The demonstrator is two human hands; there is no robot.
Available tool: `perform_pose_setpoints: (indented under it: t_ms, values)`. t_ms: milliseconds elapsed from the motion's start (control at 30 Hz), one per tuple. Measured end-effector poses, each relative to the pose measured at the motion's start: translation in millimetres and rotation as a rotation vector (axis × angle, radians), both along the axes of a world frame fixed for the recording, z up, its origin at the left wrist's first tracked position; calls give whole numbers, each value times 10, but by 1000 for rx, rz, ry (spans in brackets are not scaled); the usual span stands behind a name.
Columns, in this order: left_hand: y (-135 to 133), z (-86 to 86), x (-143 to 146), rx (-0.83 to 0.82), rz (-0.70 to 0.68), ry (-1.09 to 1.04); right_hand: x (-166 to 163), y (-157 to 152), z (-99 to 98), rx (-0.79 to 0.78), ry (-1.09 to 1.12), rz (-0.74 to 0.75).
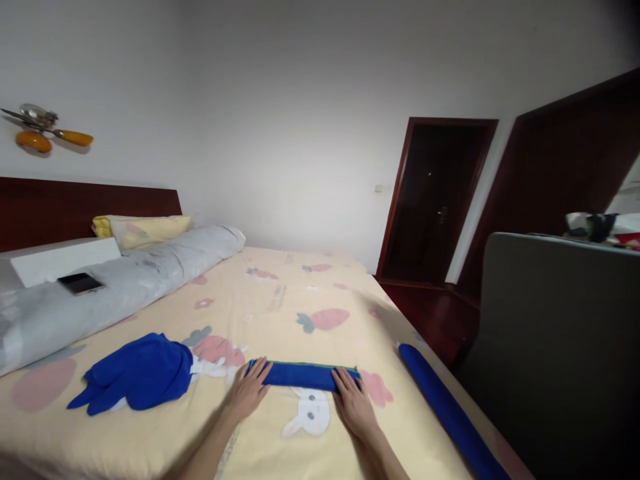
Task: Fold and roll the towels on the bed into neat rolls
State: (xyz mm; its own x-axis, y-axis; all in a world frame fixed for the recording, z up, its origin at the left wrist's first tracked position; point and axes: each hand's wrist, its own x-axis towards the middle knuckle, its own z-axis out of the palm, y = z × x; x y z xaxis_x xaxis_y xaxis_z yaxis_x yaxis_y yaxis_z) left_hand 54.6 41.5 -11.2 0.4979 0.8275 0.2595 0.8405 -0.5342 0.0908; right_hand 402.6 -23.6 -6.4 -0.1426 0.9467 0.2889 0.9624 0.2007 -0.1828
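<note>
A blue cloth (300,375), folded into a narrow flat strip with a thin green edge along its far side, lies crosswise on the bed. My left hand (254,387) rests flat on its left end, fingers stretched out. On the right end lies my right hand (353,397), also with fingers extended and pressing from above. To the left is a crumpled blue cloth (143,373) with a small white tag at its right side. A long, narrow blue roll or folded strip (450,413) runs along the bed's right edge; its near end leaves the picture.
The bed sheet (280,313) is cream with carrots and rabbits. A long grey bundle (165,263) carries a phone (81,283) and a white box (65,260) at left, before a yellow pillow (150,232). A dark grey panel (550,333) stands right, near a door (435,200).
</note>
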Motion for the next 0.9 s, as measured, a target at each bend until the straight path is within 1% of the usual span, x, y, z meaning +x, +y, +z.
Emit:
perform_pose_setpoints:
  t_ms: [133,267,367,467,567,700,800,900]
  values:
    - [53,-33,-199,-27,22,-22,268,-33,-18,25,17,-64]
    - [58,-24,-267,-64,44,-46,401,-20,-36,10,49,-26]
    - [73,28,-283,-83,20,-83,440,10,-10,-2,80,3]
    - [114,64,-294,-102,16,-129,447,30,60,45,106,-4]
    - [161,46,-307,-114,41,-162,435,22,143,89,98,-18]
    - [194,25,-307,-103,45,-223,436,4,215,57,115,-18]
    - [193,102,-292,-91,48,-272,453,23,250,27,152,-48]
    - [174,216,-284,-115,59,-230,465,54,265,23,148,-60]
